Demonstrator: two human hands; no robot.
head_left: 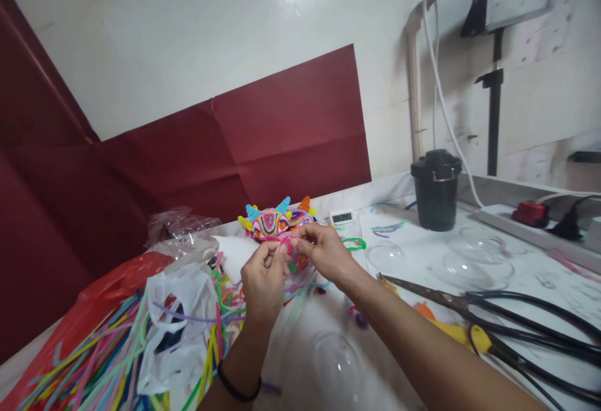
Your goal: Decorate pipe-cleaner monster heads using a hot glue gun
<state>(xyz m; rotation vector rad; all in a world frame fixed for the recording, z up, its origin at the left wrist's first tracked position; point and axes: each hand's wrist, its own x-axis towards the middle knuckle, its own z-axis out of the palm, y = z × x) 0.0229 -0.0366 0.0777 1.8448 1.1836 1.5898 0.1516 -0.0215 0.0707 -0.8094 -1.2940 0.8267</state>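
1. Both hands meet above a white table (422,261), fingertips pinched together on a small pink pipe cleaner piece (284,248). The left hand (263,279) grips from below, the right hand (320,249) from the side.
2. Just behind them sits a colourful pipe cleaner figure (276,220) with horns.
3. The pink piece looks light, fuzzy and bendable (likely a wire core that keeps its shape), so a fingertip pinch near its ends should suit it.
4. Loose pipe cleaners (107,361) spill from plastic bags at left; scissors (469,304) lie at right.
5. The fingers hide most of the pink piece; its length and shape cannot be told. Clear domes (479,267) are faint.
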